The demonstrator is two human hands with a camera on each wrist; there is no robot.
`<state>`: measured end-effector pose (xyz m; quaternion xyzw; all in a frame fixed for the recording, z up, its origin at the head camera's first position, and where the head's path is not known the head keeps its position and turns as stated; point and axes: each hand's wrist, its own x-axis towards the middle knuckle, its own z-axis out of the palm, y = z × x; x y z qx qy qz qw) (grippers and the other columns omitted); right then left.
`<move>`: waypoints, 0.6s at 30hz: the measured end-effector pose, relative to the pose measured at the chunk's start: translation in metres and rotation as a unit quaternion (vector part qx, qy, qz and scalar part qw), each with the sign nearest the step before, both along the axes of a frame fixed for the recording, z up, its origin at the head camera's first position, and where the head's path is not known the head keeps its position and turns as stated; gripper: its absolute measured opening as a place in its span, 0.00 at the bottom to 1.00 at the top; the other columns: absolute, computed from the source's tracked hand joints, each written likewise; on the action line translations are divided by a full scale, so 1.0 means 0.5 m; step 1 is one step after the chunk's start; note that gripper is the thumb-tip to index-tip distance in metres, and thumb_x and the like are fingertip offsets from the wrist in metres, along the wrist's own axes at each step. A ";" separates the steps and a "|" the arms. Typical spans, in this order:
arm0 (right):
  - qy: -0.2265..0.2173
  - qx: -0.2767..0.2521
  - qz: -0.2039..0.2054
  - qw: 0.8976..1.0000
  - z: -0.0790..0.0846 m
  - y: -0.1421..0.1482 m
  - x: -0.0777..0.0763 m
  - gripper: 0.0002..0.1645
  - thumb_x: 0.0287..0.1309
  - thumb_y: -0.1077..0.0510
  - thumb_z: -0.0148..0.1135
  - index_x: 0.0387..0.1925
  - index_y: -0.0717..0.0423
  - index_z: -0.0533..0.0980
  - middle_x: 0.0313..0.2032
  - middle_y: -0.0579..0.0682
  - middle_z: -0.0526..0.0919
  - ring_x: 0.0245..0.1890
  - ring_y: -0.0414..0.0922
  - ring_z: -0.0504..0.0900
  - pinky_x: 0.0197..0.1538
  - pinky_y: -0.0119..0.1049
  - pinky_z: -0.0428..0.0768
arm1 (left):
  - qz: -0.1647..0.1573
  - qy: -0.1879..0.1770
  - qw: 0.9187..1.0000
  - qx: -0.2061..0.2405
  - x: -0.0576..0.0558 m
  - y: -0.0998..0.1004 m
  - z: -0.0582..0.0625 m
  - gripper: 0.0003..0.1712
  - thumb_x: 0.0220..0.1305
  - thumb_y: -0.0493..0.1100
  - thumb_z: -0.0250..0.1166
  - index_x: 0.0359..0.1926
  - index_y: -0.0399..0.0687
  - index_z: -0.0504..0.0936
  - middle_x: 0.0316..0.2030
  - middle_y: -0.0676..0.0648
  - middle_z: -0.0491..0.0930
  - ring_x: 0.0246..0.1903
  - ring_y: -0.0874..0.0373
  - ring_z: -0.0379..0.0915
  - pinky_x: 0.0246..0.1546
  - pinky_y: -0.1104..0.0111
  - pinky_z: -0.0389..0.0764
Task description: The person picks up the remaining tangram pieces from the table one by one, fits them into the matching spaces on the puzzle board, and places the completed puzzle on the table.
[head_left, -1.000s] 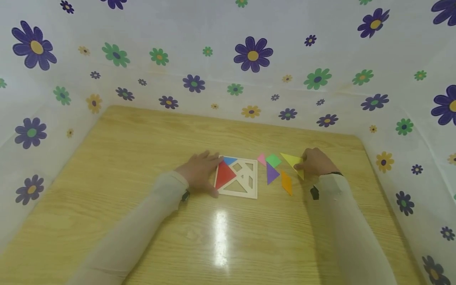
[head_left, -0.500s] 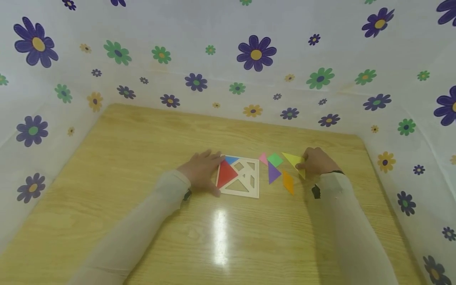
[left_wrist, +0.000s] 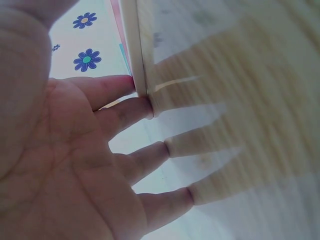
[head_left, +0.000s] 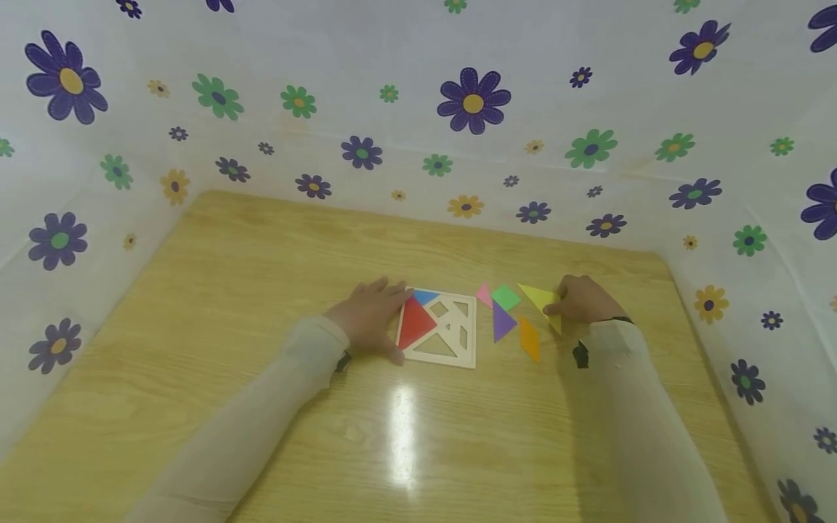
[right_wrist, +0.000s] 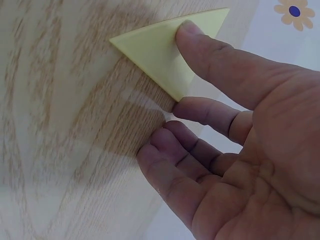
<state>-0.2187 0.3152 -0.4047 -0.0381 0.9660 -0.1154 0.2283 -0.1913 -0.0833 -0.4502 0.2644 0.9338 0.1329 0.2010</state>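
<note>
We see the right hand (head_left: 584, 299) pinching the yellow triangle (head_left: 539, 296), thumb laid on its face and forefinger at one corner, while the other fingers bend in and meet the counter (head_left: 288, 247). The yellow triangle is at the right end of a loose group of pieces, well apart from the puzzle board (head_left: 467, 357). Our left hand (head_left: 369, 316) is spread wide with nothing in its grasp; its fingertips touch the counter, and the forefinger and thumb lie along the left edge of the board. Inside the board we find the red triangle (head_left: 414, 325) on the left side and the blue triangle (head_left: 426, 296) just above it, with square, slanted and triangular cut-outs across the rest. Between the board and the right hand we have the pink triangle (head_left: 484, 295), the green square (head_left: 506, 297) and the purple triangle (head_left: 503, 323) close together, and the orange slanted piece (head_left: 530, 339) nearer to us. A flowered cloth (head_left: 392, 58) stands around the counter, and a bright streak of light (head_left: 402, 439) shines on the wood in front of the board.
</note>
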 end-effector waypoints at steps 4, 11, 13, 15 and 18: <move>0.005 -0.003 0.004 1.000 0.000 0.001 0.003 0.29 0.65 0.51 0.67 0.51 0.76 0.74 0.48 0.71 0.81 0.43 0.59 0.78 0.51 0.56 0.79 | -0.001 0.003 1.000 0.001 -0.001 0.000 -0.002 0.72 0.44 0.70 0.80 0.83 0.56 0.52 0.82 0.49 0.49 0.81 0.42 0.38 0.79 0.43 0.44; 0.007 -0.004 0.005 1.000 0.002 -0.002 0.005 0.29 0.65 0.51 0.68 0.50 0.76 0.74 0.46 0.71 0.81 0.43 0.59 0.78 0.50 0.55 0.79 | 0.000 -0.005 1.000 0.001 0.004 -0.001 0.009 0.71 0.46 0.69 0.80 0.83 0.56 0.51 0.82 0.48 0.48 0.81 0.42 0.37 0.79 0.45 0.43; 0.006 -0.007 0.004 1.000 -0.001 -0.003 0.002 0.25 0.65 0.52 0.68 0.44 0.74 0.75 0.39 0.66 0.81 0.38 0.55 0.77 0.45 0.50 0.79 | 0.001 -0.006 1.000 -0.003 0.006 0.000 0.015 0.71 0.46 0.69 0.80 0.83 0.55 0.51 0.82 0.48 0.49 0.81 0.43 0.38 0.79 0.45 0.43; 0.002 -0.009 0.003 1.000 -0.004 -0.004 -0.001 0.21 0.65 0.53 0.68 0.37 0.70 0.75 0.30 0.58 0.77 0.32 0.50 0.73 0.38 0.43 0.75 | 0.001 -0.004 1.000 -0.002 0.009 -0.001 0.022 0.70 0.47 0.68 0.79 0.83 0.54 0.52 0.82 0.47 0.49 0.81 0.42 0.38 0.79 0.45 0.44; -0.004 -0.013 -0.002 1.000 -0.004 -0.010 -0.003 0.18 0.65 0.54 0.67 0.33 0.69 0.77 0.27 0.55 0.77 0.30 0.49 0.72 0.36 0.41 0.74 | 0.000 0.000 1.000 -0.008 0.010 -0.002 0.029 0.68 0.49 0.68 0.78 0.83 0.54 0.52 0.82 0.47 0.50 0.81 0.43 0.39 0.79 0.45 0.45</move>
